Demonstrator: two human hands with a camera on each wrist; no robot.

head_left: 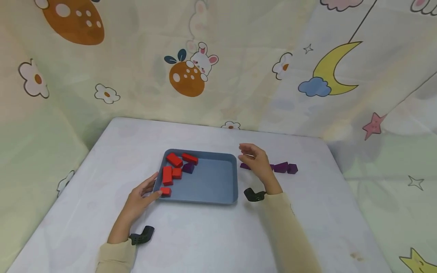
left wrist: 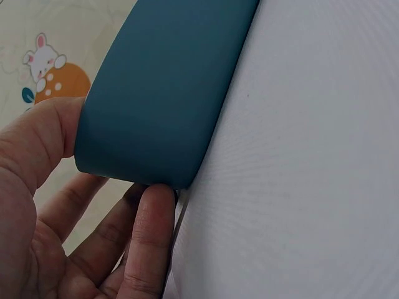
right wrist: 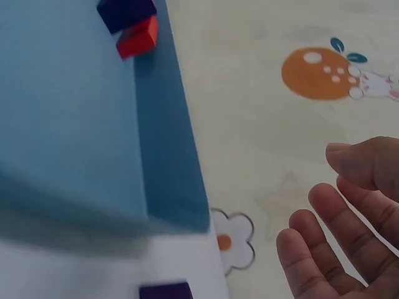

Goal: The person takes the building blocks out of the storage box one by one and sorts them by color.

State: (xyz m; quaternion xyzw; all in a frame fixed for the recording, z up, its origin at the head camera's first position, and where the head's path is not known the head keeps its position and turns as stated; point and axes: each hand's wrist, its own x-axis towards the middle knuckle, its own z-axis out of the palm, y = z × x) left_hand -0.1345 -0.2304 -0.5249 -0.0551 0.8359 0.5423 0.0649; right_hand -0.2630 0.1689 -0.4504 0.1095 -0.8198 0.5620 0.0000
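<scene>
The left hand [head_left: 138, 199] held the near-left corner of the blue tray [head_left: 211, 185], thumb and fingers [left wrist: 146, 240] pinching its wall, steadying it on the surface [head_left: 205, 235] with the red blocks [head_left: 172, 170] and one purple block [head_left: 188, 168] inside. The work appeared to be mid-sorting, so the next move probably called for a pick from the purple blocks [head_left: 285, 167] lying right of the tray. The right hand [head_left: 257, 161] hovered above them, fingers apart, loosely curled, holding nothing.

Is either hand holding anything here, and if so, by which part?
The left hand grips the blue tray at its near left corner, thumb on the outer wall and fingers under the rim. The right hand holds nothing; its fingers are relaxed above the table.
</scene>
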